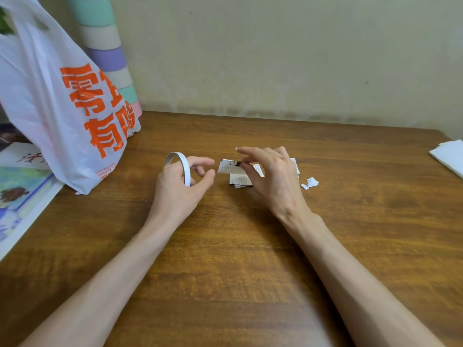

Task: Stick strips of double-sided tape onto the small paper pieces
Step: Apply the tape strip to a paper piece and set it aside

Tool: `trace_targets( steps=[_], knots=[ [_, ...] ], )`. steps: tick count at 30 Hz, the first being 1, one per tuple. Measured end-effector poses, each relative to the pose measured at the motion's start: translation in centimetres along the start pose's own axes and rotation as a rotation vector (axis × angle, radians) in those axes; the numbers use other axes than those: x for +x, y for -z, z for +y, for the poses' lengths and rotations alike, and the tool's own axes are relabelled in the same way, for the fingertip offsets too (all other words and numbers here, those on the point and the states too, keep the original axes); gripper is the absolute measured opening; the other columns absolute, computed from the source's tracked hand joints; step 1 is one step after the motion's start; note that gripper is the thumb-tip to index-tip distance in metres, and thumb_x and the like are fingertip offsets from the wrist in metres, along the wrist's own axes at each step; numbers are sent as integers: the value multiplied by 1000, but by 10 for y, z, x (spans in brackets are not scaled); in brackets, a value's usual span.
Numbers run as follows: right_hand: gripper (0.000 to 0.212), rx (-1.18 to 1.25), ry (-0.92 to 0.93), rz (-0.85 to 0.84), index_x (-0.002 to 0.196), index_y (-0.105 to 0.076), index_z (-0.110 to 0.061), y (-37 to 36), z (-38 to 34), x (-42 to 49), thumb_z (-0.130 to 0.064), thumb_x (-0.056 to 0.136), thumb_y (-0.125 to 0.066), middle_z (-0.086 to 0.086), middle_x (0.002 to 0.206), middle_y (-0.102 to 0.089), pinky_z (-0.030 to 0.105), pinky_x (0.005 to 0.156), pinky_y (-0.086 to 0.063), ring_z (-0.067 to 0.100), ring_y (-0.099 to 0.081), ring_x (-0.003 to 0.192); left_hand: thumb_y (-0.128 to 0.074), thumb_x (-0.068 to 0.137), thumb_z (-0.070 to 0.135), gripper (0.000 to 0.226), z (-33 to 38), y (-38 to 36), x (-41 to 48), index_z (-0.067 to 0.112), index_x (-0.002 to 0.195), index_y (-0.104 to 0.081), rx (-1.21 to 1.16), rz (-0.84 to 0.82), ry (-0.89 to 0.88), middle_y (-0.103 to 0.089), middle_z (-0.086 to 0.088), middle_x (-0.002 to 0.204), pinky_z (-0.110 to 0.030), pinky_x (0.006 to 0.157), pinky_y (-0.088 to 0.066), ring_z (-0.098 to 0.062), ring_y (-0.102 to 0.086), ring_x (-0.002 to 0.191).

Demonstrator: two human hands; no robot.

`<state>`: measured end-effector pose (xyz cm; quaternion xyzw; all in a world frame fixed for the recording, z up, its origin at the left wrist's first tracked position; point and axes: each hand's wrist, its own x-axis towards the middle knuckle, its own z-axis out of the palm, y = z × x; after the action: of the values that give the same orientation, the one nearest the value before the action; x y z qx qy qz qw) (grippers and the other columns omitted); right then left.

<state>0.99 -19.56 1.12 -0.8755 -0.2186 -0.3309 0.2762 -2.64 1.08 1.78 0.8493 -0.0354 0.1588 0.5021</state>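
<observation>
Right hand [270, 176] pinches paper piece [226, 167] (tape roll [187, 171] leftward).

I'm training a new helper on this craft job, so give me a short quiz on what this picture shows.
1. True or false: the left hand holds the tape roll.
2. What does the right hand pinch? A) a paper piece B) scissors C) a pen
3. Fill in: the plastic bag stands on the ____ side of the table, as the person sees it.
Key: 1 true; 2 A; 3 left.
</observation>
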Motion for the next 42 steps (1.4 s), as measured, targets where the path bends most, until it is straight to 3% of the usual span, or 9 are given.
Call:
trace_targets(
  steps=[4, 6, 9, 11, 18, 23, 31, 34, 42],
  knots=[
    [35, 142, -48, -46, 121, -75, -19, 13, -13, 1, -13, 87, -83, -12, 92, -79, 15, 90, -35, 6, -61, 92, -77, 90, 44, 35, 0, 1, 0, 37, 125, -75, 78, -33, -90, -63, 9, 110, -30, 83, -54, -8, -59, 79],
    [39, 226, -134, -139, 124, -71, -27, 20, -20, 0, -19, 88, -84, -19, 90, -78, 24, 95, -41, 5, -66, 95, -77, 92, 37, 20, 4, 0, -1, 26, 108, -82, 44, -23, -132, -70, 16, 97, -29, 78, -57, -6, -65, 80],
    [42, 367, -258, -200, 125, -68, -29, 30, -23, -4, -15, 88, -83, -15, 84, -75, 18, 85, -45, 2, -68, 91, -78, 92, 33, 14, 8, -1, -4, 22, 98, -84, -19, -72, -67, -60, 12, 49, -9, 59, -41, -2, -49, 49],
    [44, 508, -351, -235, 125, -68, -26, 38, -20, -8, -7, 88, -81, -8, 83, -74, 17, 78, -49, 7, -70, 83, -80, 90, 37, 13, 8, -1, -6, 27, 97, -84, -78, -115, -6, -57, -2, 46, -13, 53, -37, -8, -41, 48],
    [32, 553, -622, -301, 115, -74, -22, 47, -12, -25, -18, 86, -87, -1, 83, -80, 21, 77, -57, 11, -76, 78, -85, 84, 39, 20, 15, -6, -11, 20, 79, -80, -53, -220, 39, -61, 2, 46, -20, 53, -46, -7, -50, 42],
    [30, 402, -601, -332, 109, -73, -28, 43, -5, -29, -21, 84, -88, -10, 78, -78, 31, 81, -59, 6, -73, 74, -76, 94, 35, 13, 13, -10, -12, 24, 95, -83, 194, -305, -7, -61, 25, 50, -33, 75, -62, 2, -66, 63],
    [37, 249, -505, -400, 117, -71, -33, 51, -3, -36, -21, 85, -86, -21, 80, -76, 17, 85, -51, -1, -70, 86, -85, 84, 41, 12, 13, -13, -15, 32, 80, -80, 314, -312, -13, -68, 25, 63, -33, 70, -60, 1, -65, 64],
    [37, 205, -493, -409, 120, -70, -36, 54, -4, -36, -20, 89, -82, -22, 84, -76, 24, 92, -53, 1, -69, 93, -86, 83, 43, 15, 13, -16, -17, 32, 79, -77, 337, -260, -26, -66, 25, 61, -34, 68, -60, 1, -64, 61],
    [41, 196, -424, -430, 121, -64, -39, 54, -3, -37, -20, 88, -80, -23, 83, -71, 42, 89, -57, 7, -69, 85, -84, 84, 46, 36, 12, -19, -18, 38, 116, -71, 356, -257, -41, -67, 23, 75, -35, 74, -62, 4, -64, 60]
  ],
)
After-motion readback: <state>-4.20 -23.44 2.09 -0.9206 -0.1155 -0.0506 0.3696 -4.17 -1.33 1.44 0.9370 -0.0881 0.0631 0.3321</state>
